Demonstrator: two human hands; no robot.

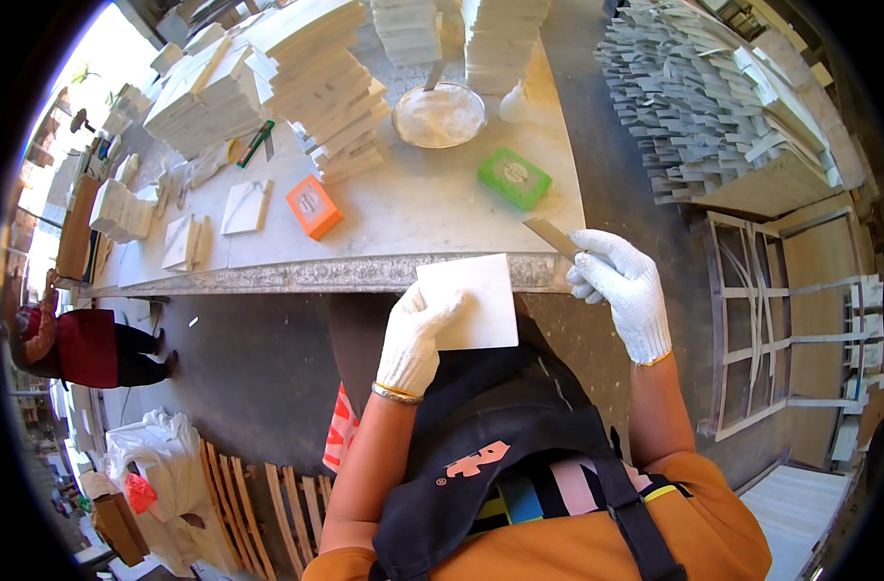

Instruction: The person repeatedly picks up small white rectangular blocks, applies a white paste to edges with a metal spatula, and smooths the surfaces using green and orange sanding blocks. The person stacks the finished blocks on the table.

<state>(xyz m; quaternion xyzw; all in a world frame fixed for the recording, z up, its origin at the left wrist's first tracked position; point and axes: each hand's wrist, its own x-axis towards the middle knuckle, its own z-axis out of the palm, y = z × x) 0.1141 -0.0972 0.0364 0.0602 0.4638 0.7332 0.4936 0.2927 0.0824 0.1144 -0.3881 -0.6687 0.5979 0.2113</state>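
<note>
The gloved left hand point(415, 339) pinches a white tile point(471, 300) at its left edge, held just off the bench point(365, 273) edge; the right hand point(618, 290) grips a putty knife point(553, 237). With only one edge held, the tile could tip and drop, or chip against the bench.

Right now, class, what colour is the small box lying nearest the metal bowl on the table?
Green box, with a pale oval label; the head view shows it.
</note>
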